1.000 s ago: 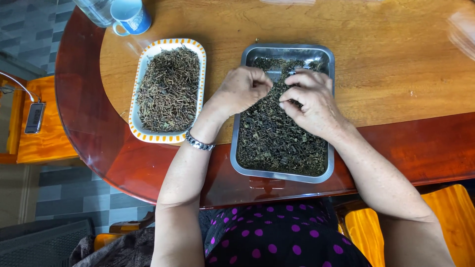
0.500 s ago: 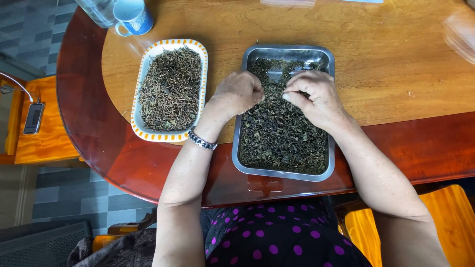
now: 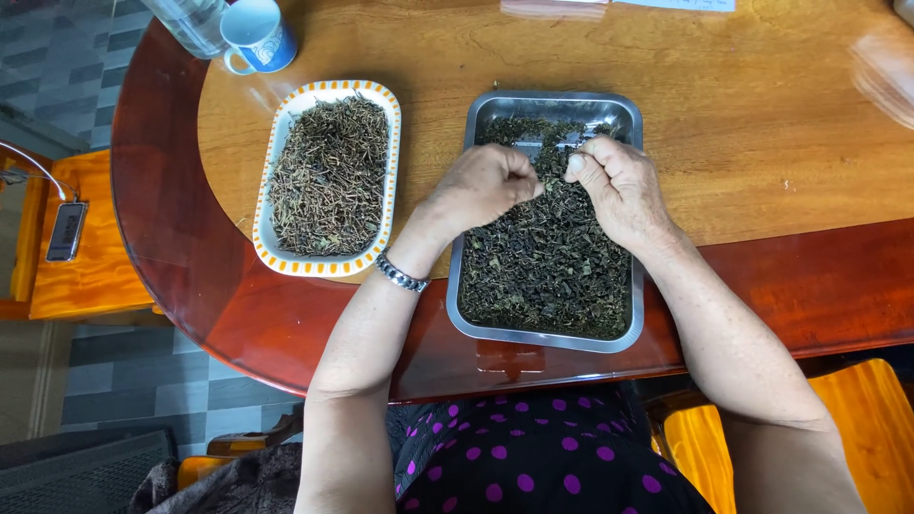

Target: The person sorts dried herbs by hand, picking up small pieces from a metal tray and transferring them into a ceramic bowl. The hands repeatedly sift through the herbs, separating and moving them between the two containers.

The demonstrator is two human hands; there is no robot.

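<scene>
A rectangular metal tray [image 3: 476,324] lies on the wooden table, filled with dark dried leaves [image 3: 547,271]. My left hand [image 3: 481,186] and my right hand [image 3: 619,190] hover over the tray's far half, fingers curled and pinched close together over the leaves. Whether a bit of leaf sits between the fingertips I cannot make out. A metal bracelet [image 3: 400,274] circles my left wrist. To the left stands an oval dish [image 3: 271,257] with an orange-striped rim, heaped with thin dried stems [image 3: 328,176].
A blue and white mug [image 3: 257,33] and a clear glass container [image 3: 190,21] stand at the table's far left corner. The round table [image 3: 762,114] has a dark red border. An orange wooden chair [image 3: 90,257] with a small device sits to the left.
Both hands stayed over the far half of the metal tray, their fingers working slightly among the leaves. The view has shifted a little; nothing else has moved.
</scene>
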